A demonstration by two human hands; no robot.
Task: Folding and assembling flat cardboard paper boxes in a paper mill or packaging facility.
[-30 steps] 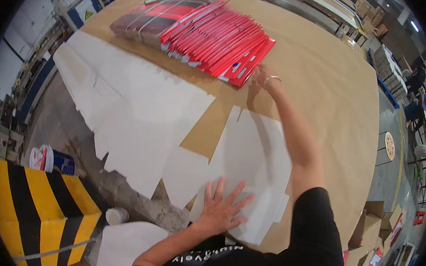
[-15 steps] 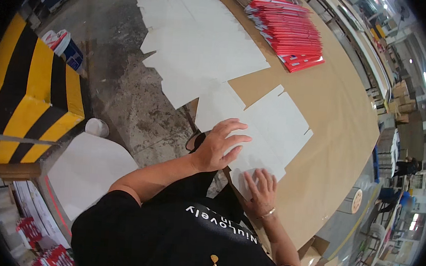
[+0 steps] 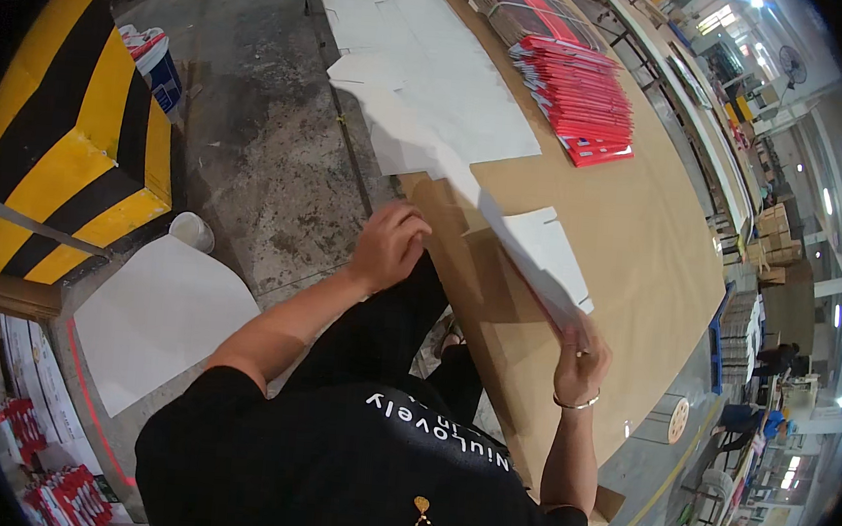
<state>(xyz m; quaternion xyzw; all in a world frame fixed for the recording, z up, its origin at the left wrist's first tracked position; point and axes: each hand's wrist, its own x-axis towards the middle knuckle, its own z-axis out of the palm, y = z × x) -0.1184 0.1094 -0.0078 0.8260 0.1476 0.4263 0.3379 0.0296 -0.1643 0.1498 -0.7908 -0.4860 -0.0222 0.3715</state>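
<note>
At the table's near side, my right hand (image 3: pixel 581 363) grips the near end of a white die-cut cardboard blank (image 3: pixel 550 255). The blank stands tilted on edge and casts a shadow on the brown table surface (image 3: pixel 658 272). My left hand (image 3: pixel 390 246) hovers by the table's left edge, apart from the blank, its fingers curled in with nothing seen in them. Beyond both hands, more flat white cardboard blanks (image 3: pixel 445 77) lie overlapping along the table's left side, some jutting past the edge.
A fanned pile of red printed flat packs (image 3: pixel 582 108) lies at the table's far end, beside a strapped bundle (image 3: pixel 520 9). To the left stand a yellow-and-black striped block (image 3: pixel 76 127), a white tub (image 3: pixel 192 232) and a white sheet (image 3: pixel 165 317) on the floor.
The near blank, flat under both hands before, is now lifted and tilted up in my right hand. My right hand moved right and forward; my left drew back left, its fingers curling.
</note>
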